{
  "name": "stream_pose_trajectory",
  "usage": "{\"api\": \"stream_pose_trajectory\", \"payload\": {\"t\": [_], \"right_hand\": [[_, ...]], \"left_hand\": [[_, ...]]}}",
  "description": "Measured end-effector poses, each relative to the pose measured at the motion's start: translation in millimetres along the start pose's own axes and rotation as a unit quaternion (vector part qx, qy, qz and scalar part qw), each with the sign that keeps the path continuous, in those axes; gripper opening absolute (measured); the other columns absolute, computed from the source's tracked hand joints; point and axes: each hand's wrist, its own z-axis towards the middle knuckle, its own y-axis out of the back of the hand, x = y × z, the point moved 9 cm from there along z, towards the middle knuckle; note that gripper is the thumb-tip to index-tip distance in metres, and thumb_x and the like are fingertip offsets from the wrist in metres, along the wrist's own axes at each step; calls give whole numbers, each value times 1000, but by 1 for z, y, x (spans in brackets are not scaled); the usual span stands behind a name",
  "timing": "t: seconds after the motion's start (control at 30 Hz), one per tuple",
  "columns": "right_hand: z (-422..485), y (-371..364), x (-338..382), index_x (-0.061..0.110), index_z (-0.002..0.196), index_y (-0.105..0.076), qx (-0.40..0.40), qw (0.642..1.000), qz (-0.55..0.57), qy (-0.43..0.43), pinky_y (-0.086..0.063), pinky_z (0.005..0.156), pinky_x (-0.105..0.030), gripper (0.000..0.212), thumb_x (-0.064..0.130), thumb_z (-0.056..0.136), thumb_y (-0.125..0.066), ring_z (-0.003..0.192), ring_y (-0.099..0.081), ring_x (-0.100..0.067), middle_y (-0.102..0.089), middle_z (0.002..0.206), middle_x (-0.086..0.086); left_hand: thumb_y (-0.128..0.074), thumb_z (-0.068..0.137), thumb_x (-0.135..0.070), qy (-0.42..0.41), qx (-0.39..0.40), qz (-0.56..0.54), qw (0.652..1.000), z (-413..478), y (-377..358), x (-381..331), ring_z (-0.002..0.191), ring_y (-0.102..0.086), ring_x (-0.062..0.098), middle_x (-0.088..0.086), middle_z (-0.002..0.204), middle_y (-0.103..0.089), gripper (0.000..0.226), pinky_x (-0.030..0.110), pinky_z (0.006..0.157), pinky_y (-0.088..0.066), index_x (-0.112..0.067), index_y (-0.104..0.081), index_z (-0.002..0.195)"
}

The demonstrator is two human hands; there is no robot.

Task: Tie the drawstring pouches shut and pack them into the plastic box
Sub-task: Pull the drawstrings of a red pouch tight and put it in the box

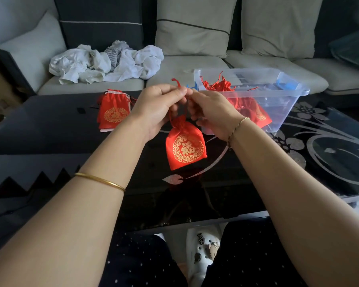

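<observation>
A red drawstring pouch [184, 147] with a gold emblem hangs above the black table, its neck cinched. My left hand [153, 108] and my right hand [211, 112] meet just above it, each pinching the red drawstring; one cord end sticks up over my left fingers. A stack of flat red pouches [113, 112] lies on the table to the left. The clear plastic box [286, 100] stands to the right behind my right hand, with several red pouches inside.
The glossy black table [50, 129] has silver flower patterns on its right side. Behind it is a light sofa with crumpled white cloths [106, 63] and cushions. My knees and a white shoe show below the table's front edge.
</observation>
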Motion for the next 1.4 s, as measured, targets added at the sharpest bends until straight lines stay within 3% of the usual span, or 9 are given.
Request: {"api": "stream_pose_trajectory", "payload": {"t": [0.13,0.27,0.43,0.6,0.7,0.9,1.1,1.23,1.4], "right_hand": [[0,1,-4,16,61,-47,26,997,74,-24,-33,50,-22,37,28,96,-48,50,-40,-11,-45,57,2],[-5,-6,-11,14,64,-50,99,987,-114,-48,-33,45,-18,31,25,93,-51,48,-39,-9,-45,57,0],[5,13,5,15,80,-59,-41,995,-47,74,-42,59,-23,23,13,96,-43,63,-53,-10,-58,71,2],[9,-6,-17,13,98,-63,54,996,64,27,-49,61,-25,25,7,98,-38,76,-62,-19,-66,85,-9],[8,-13,-25,10,97,-64,107,984,141,-7,-51,67,-29,20,8,96,-44,69,-63,-15,-67,82,-6],[2,-30,-29,6,97,-60,185,962,192,-51,-46,85,-37,15,16,94,-48,78,-58,-21,-61,86,-10],[4,-16,-22,9,84,-56,107,976,189,-22,-53,67,-30,20,19,98,-46,70,-63,-16,-63,80,-7],[6,3,-22,13,72,-56,6,989,150,10,-51,74,-31,28,24,97,-48,70,-62,-16,-64,76,-2],[8,0,-32,12,63,-49,5,923,383,-46,-50,62,-25,34,23,96,-47,62,-59,-14,-66,79,-5]], "left_hand": [[-57,92,-10,5,-29,3,1000,1,7,4,54,-52,2,-5,73,-63,14,14,52,-44,-15,-68,84],[-55,90,0,-4,-21,33,999,1,8,4,59,-56,1,-2,82,-67,17,14,58,-48,-11,-66,81],[-53,91,4,-37,31,100,994,-1,-3,-3,69,-57,9,3,79,-61,20,14,60,-49,-13,-62,93],[-57,87,-1,-207,-12,294,933,-9,-8,-26,76,-58,6,-7,78,-58,23,15,76,-47,-12,-63,106],[-59,86,-7,-274,-57,367,887,-15,-8,-32,86,-60,11,-8,86,-60,24,28,82,-50,-14,-65,108],[-61,82,-8,-343,-122,396,843,-25,-5,-41,89,-62,20,-4,87,-66,29,38,79,-48,-13,-65,111],[-64,84,-15,-270,-143,288,908,-16,10,-35,88,-67,10,-3,88,-71,22,26,85,-51,-15,-70,106],[-58,89,-11,-177,-167,199,949,-6,26,-14,74,-65,-2,-2,85,-71,15,14,69,-49,-11,-72,94],[-44,97,-24,-93,-201,298,928,2,41,7,80,-60,18,4,86,-67,32,33,73,-45,-4,-67,87]]}}
